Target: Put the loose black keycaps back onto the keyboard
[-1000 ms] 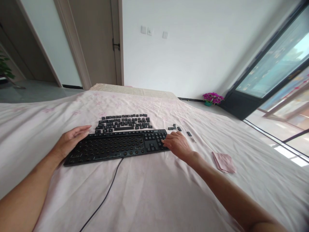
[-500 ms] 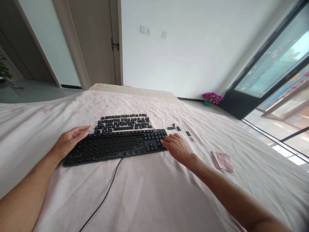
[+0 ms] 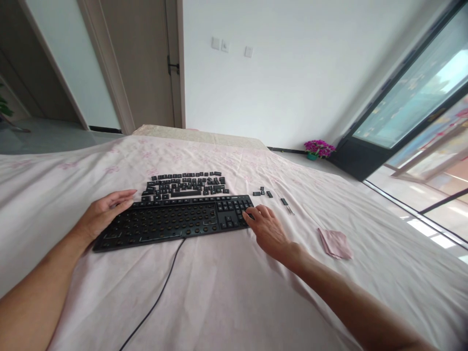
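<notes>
Left hand (image 3: 104, 213) lies flat and open, palm down, fingers together, against the left end of the keyboard (image 3: 171, 222); it grips nothing. Right hand (image 3: 266, 228) is loosely curled at the right end, fingertips (image 3: 252, 211) on the number-pad keys; whether it pinches a key cannot be told. The keyboard sits flat on the bedsheet (image 3: 226, 292), long side across the view, most of its main block stripped to bare switch posts, keys remaining on the right-hand section. Its cable (image 3: 157, 300) leaves the near edge and runs toward the viewer. Just behind the far edge, removed keycaps (image 3: 186, 184) are set out in rows, close to the keyboard but apart from it. Right of those rows, a few loose keycaps (image 3: 262, 192) lie separately, and further right a small dark piece with a thin metal tool (image 3: 287, 204); detail too small to resolve. A folded pink cloth (image 3: 335, 243) rests on the sheet right of the right forearm, well apart from the keyboard. Beyond the bed: a door (image 3: 146, 63), wall switches (image 3: 226, 47), a pot of purple flowers (image 3: 317, 148) on the floor by the window (image 3: 409, 102). Nothing lies between either hand and the keyboard.
</notes>
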Tool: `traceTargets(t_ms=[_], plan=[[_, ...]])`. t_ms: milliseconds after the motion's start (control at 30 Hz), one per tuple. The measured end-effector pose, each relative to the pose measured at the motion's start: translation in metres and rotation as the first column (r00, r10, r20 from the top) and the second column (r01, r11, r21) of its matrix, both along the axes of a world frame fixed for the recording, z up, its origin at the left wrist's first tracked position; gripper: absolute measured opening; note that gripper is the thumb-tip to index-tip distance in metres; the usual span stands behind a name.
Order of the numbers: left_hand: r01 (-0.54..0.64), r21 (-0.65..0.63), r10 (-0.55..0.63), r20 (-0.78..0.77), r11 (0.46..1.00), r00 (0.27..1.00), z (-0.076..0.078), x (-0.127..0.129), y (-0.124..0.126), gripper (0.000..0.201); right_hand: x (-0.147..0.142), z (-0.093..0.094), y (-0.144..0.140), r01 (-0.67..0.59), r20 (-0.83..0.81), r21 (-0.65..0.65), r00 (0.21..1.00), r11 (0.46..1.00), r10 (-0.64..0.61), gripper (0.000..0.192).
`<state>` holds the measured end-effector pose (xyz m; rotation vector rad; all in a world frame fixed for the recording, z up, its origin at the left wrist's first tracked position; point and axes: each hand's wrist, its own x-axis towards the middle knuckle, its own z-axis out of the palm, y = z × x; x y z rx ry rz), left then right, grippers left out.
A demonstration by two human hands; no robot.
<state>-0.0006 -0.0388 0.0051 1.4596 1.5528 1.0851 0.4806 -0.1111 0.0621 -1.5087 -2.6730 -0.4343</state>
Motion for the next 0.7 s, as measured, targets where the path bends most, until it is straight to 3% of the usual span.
traceTargets(t_ms=[167, 300, 467, 700], plan=[[-0.017, 0.008, 0.017, 0.006, 1.0, 1.0, 0.002, 0.002, -0.002, 0.078, 0.018, 0.008, 0.014, -0.029, -0.189, -0.004, 0.982, 1.0, 0.028, 0.068], [-0.029, 0.012, 0.029, -0.003, 1.0, 1.0, 0.007, 0.006, -0.005, 0.077, 0.057, 0.015, 0.051, 0.137, -0.429, 0.066, 0.898, 0.988, -0.096, 0.061], [-0.04, -0.035, 0.04, 0.02, 0.999, 0.999, 0.009, 0.007, -0.005, 0.08, 0.098, 0.017, 0.104, 0.322, -0.386, -0.013, 0.872, 0.946, -0.302, 0.039], [-0.041, -0.056, 0.041, -0.009, 0.998, 0.999, 0.002, 0.002, 0.0, 0.079, 0.102, 0.013, 0.145, 0.438, -0.228, -0.128, 0.86, 0.89, -0.457, 0.031]])
